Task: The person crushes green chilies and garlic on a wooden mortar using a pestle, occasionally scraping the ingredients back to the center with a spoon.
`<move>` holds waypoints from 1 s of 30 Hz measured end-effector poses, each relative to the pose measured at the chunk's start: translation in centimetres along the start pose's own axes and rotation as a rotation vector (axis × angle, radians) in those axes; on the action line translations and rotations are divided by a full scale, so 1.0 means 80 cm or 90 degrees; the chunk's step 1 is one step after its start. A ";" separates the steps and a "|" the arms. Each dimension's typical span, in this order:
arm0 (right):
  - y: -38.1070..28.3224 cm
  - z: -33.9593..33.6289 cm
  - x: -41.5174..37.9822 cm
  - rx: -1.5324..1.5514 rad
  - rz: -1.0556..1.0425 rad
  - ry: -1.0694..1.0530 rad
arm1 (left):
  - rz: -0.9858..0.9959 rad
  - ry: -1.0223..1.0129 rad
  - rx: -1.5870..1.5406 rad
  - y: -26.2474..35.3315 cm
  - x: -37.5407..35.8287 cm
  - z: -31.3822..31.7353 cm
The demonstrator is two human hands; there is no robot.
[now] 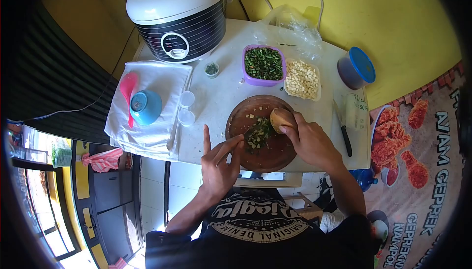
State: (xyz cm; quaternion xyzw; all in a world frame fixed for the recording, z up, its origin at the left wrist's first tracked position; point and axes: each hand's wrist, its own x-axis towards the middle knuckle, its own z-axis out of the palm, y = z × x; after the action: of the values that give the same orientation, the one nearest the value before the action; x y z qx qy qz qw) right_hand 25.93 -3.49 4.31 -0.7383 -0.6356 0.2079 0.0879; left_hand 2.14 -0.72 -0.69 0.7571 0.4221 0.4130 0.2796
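At the frame's centre, I see the mortar (pixel 269 164) with chopped greens (pixel 257 136) between the right hand (pixel 314 142), grasping the wooden pestle (pixel 281 118), and the half-curled left hand (pixel 221 164), whose hold I cannot tell.

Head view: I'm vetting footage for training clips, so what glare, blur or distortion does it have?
Head view: fisheye bending, with black corners; window at lower left washed out by glare; rice cooker's smallest print unreadable; left hand and right hand fairly sharp, no obvious motion blur.
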 end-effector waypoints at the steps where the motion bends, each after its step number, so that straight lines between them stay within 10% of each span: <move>1: 0.001 -0.002 0.001 0.030 0.009 -0.008 | -0.002 0.000 0.000 -0.002 0.002 0.000; 18: 0.016 -0.006 -0.003 0.203 -0.068 -0.036 | 0.019 0.060 -0.004 -0.008 0.012 -0.005; 30: -0.033 -0.002 0.028 -0.201 -0.190 -0.074 | -0.011 0.051 0.060 -0.024 0.025 -0.009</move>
State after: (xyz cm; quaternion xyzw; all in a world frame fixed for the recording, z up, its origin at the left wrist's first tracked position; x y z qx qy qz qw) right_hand 23.80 -0.82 5.03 -0.6277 -0.7663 0.1323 -0.0358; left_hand 1.35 2.04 -1.01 0.7484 0.4588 0.4201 0.2299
